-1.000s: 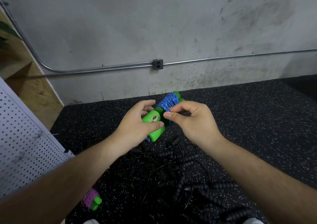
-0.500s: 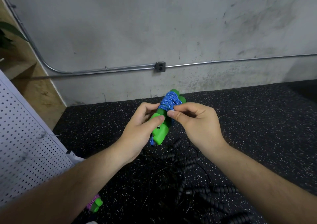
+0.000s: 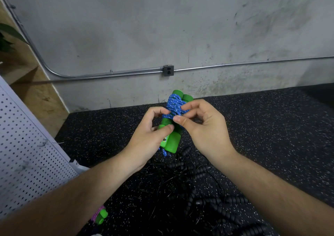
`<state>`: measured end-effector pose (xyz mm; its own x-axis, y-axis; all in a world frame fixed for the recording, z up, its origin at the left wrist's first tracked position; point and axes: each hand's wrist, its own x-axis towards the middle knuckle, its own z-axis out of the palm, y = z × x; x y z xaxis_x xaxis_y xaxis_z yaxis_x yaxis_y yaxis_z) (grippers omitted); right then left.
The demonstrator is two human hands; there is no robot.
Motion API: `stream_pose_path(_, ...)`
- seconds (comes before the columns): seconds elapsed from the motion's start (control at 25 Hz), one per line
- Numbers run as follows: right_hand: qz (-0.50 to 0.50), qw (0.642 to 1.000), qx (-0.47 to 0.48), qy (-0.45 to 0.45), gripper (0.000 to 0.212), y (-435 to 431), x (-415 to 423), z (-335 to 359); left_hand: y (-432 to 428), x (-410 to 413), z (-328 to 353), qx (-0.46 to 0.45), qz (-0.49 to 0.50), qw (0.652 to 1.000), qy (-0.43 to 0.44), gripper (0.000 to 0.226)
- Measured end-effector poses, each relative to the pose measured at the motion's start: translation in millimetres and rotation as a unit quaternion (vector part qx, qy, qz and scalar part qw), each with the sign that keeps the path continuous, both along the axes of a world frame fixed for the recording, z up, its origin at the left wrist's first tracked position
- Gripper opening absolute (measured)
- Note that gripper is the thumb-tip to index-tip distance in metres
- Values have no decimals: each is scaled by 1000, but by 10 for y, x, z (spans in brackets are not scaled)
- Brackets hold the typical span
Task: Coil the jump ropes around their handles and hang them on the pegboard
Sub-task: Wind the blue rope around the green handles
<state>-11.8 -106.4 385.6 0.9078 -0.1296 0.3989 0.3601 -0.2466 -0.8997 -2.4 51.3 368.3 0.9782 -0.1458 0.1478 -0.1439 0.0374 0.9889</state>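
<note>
The blue cord is wound in tight turns around the upper half of two green handles held side by side, tilted with their tops leaning away toward the wall and a short end of cord showing below their lower ends. The left hand grips the lower part of the handles, its thumb pressed across their front and its fingers curled behind. The right hand pinches a strand of the cord between thumb and forefinger at the lower edge of the coil, its other fingers loosely bent above. The two hands are close together, thumbs nearly touching, and the bundle is held in the air, clear of the floor. Directly beneath it lies a tangle of black jump ropes with ribbed black handles spreading toward the lower right. The speckled black rubber floor runs open to the right and back to the foot of the concrete wall, where a metal conduit and an outlet box are mounted. On the left the white pegboard slants across the view, its lower edge meeting the floor near the left forearm. Just beside that edge, at the bottom, lies another bundle with a pink cord on green handles, partly hidden by the arm.
</note>
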Motion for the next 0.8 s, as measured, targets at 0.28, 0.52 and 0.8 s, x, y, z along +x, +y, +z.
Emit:
stream_pose_path(0.28,2,1000,12,-16,18,-48,42,4,18,59,66,-190,-18,977,93,31)
stream_pose_path(0.52,-5,999,-27,-36,13,-80,61,-19,-22,-4,46,-185,-43,975,112,51)
stream_pose_path(0.8,6,996,-66,-65,8,-98,35,-55,23,-7,15,-37,-33,999,-6,41)
